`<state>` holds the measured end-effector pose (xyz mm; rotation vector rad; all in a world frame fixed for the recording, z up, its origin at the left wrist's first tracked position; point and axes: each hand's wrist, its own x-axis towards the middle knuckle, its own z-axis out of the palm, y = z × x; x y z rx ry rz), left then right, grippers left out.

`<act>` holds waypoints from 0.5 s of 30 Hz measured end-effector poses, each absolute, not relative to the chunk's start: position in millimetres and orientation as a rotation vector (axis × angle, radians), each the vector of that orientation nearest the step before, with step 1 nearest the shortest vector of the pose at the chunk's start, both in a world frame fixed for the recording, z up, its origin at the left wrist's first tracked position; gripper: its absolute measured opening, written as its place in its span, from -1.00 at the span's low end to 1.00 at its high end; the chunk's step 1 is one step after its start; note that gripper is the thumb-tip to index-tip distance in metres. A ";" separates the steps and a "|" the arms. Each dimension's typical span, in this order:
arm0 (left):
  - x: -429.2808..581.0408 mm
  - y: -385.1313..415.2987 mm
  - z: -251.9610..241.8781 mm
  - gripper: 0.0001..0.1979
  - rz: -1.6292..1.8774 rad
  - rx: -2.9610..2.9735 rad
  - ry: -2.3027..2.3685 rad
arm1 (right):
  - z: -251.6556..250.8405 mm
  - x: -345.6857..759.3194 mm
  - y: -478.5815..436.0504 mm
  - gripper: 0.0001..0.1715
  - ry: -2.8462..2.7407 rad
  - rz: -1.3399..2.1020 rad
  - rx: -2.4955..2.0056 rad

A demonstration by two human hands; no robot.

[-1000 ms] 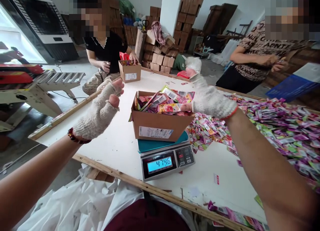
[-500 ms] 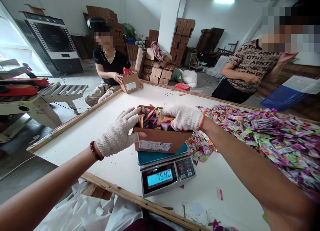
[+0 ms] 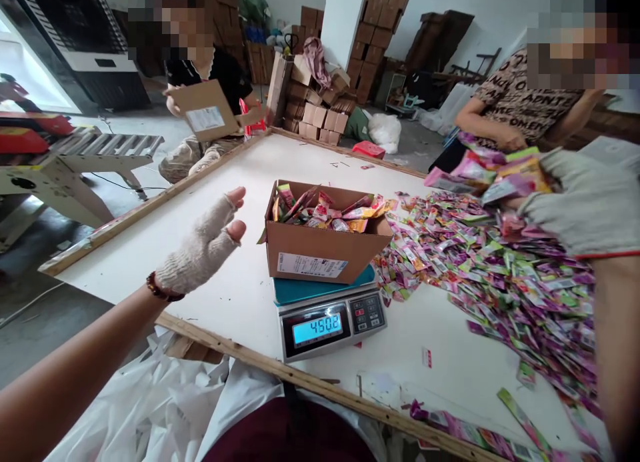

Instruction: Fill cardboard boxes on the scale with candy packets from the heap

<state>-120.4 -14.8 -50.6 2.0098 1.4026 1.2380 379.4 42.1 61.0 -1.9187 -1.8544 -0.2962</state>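
My left hand [image 3: 203, 245], in a white fingerless knit glove, is held in the air left of the carton with thumb and fingers apart and nothing in it. An open cardboard box [image 3: 320, 245] of small colourful packets stands on the teal pan of a digital scale [image 3: 333, 325], whose display appears to read 450.2. Over the big packet pile [image 3: 480, 255] on the right, my right hand [image 3: 585, 199], gloved too, grips a bunch of snack packets [image 3: 500, 172]. Its fingertips are partly hidden behind the packets.
The white table [image 3: 200, 315] has a raised wooden edge [image 3: 280, 409]. A person across on the left holds a cardboard box [image 3: 205, 110]; another person stands behind the pile. At far left is a roller conveyor [image 3: 115, 155]. Boxes [image 3: 320, 119] are stacked behind.
My right hand has left the box and moved right over the pile, now with packets in it. My left hand has drawn back leftward. The display reading dropped from 754.0.
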 end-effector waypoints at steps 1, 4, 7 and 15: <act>-123.2 -15.1 -52.6 -0.29 1.219 1.972 1.455 | 54.4 388.9 44.2 -0.34 -1.838 -0.350 -2.102; -123.5 -15.0 -52.1 -0.28 1.182 1.929 1.530 | 38.8 386.8 48.0 -0.10 -1.947 -0.323 -2.141; -114.6 -14.5 -44.7 -0.30 1.218 1.948 1.450 | 38.7 340.7 45.4 -0.24 -2.015 -0.260 -1.703; -88.0 -6.3 -34.0 -0.31 1.210 2.011 1.386 | 41.4 166.3 62.1 -0.57 -2.478 0.449 -1.178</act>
